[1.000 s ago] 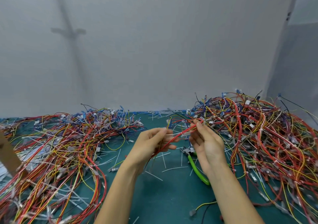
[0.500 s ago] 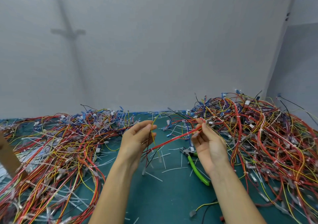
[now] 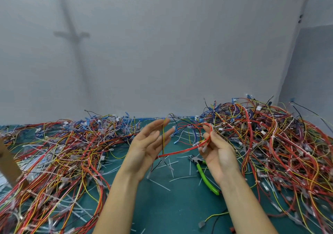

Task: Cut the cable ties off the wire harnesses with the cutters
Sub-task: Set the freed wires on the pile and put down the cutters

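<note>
Harness (image 3: 182,151) held above the table (image 3: 162,208): my right hand (image 3: 219,154) pinches the red bundle, presumably to expose its ties (image 3: 196,146), while my left hand (image 3: 148,148) is spread, thin wires (image 3: 163,136) draped across it. Cutters (image 3: 205,178) lie unheld beside my right wrist, within reach.

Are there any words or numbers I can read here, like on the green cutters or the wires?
None can be read.
The green-handled cutters show no brand or number.
The wire harnesses are too small and blurred to show any print.
</note>
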